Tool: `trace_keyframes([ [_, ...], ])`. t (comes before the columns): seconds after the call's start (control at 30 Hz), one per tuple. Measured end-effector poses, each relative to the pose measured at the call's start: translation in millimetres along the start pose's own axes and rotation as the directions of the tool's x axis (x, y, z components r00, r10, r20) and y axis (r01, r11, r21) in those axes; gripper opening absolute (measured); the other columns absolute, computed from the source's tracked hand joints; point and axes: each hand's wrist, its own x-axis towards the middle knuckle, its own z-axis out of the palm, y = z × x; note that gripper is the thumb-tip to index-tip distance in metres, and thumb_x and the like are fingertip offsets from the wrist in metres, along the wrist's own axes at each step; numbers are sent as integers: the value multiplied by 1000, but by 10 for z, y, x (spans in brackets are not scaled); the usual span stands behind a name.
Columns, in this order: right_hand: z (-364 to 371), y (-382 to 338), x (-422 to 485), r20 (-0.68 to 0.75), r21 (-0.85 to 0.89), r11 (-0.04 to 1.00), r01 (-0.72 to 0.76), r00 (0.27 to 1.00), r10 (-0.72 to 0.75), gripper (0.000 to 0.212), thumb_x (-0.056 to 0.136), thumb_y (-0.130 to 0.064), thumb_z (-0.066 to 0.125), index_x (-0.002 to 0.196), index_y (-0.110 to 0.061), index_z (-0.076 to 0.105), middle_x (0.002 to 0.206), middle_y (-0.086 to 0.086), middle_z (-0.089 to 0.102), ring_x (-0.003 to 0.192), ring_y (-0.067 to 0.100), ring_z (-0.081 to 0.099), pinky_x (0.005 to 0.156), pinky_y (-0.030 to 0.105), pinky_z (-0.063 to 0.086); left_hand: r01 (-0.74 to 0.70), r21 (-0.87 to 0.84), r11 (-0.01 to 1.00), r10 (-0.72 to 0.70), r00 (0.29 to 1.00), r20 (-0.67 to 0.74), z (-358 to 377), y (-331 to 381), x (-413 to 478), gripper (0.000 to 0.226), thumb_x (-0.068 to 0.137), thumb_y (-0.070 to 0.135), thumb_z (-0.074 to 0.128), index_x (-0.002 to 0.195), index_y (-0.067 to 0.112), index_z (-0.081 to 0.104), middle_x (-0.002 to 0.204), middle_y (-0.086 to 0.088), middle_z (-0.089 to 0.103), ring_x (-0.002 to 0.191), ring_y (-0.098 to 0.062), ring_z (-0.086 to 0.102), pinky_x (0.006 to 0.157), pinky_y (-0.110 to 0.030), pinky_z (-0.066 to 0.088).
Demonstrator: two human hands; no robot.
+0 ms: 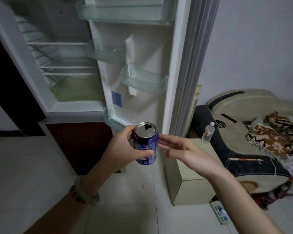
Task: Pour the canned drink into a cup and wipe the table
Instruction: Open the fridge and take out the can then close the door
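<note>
nearest the camera, two bare forearms reach forward over a pale tiled floor (32, 166), the left wrist ringed by a pale bracelet (86, 193). the left hand (125, 149) is clamped on the blue can (146, 144), thumb across its front and fingers curled behind it, and holds it upright in the air at mid-frame. the silver lid faces up and shows a dark opening. the right hand (189, 152) lies just beside the can with its fingers straight and together, gripping nothing; the fingertips reach the can's right side, though blur hides whether they touch. on the floor to the right lies a white power strip (220, 212), beside a beige box (189, 174). beyond that, a clear water bottle (208, 132) stands on the dark edge of a sofa (243, 149) that carries a patterned blanket (274, 135). farthest, behind the can, a white fridge (61, 56) stands wide open, its door (142, 48) swung right with clear door shelves (144, 80).
</note>
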Motion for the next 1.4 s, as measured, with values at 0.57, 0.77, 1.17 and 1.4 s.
trace_keyframes([
  [0.57,-1165,125,637,-492,-279,956,88,842,-221,52,90,-8,52,139,-16,40,141,1,46,128,14,43,104,32,36,16,32,999,-13,996,-86,-54,40,-41,68,47,40,86,109,27,60,101,17,69,97,5,62,83,-13,47],
  [0.77,-1380,402,1110,-555,-279,960,-29,820,-137,66,91,-13,50,148,-16,16,154,5,24,140,21,23,113,40,25,-3,59,998,10,993,-114,-207,0,-33,63,48,42,86,104,32,59,97,22,69,94,3,63,77,-9,47],
  [1.17,-1243,466,1277,-598,-331,943,-36,781,-180,72,83,-9,59,145,-11,22,147,10,33,134,28,33,107,52,34,5,103,995,13,985,-172,-409,-100,-110,61,48,45,85,102,35,59,97,27,66,97,5,61,82,-14,49],
  [1.4,-1012,507,1125,-557,-441,896,-57,800,-223,76,82,-12,64,145,-10,22,148,11,29,135,26,30,111,42,28,-44,107,993,64,979,-193,-475,-111,-227,57,51,35,88,100,36,58,100,27,66,98,4,61,83,-11,46],
])
